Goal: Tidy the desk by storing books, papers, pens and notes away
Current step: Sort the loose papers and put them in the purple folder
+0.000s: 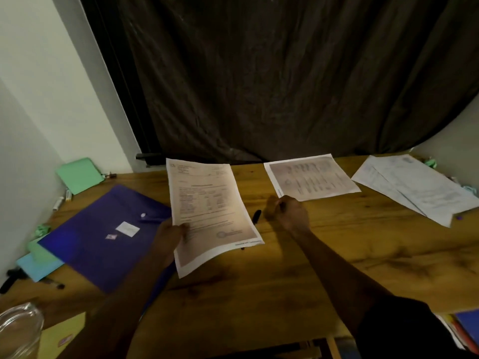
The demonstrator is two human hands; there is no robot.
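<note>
My left hand (169, 238) grips the left edge of a printed sheet (210, 211), raised above the wooden desk (337, 255). My right hand (287, 213) reaches to the near corner of a second printed sheet (312, 177) that lies flat farther back, and its curled fingers pinch that corner. A black pen (256, 216) lies on the desk between my hands. A purple folder (108, 234) with a snap button lies flat to the left of the raised sheet. More white papers (417, 189) are spread at the far right.
A green notebook (80, 174) leans at the back left by the wall, with markers (62, 200) beside it. Green and blue note pads (39, 263) lie at the left edge. A glass jar (18, 330) and a yellow envelope (62, 338) sit front left. A dark curtain hangs behind the desk.
</note>
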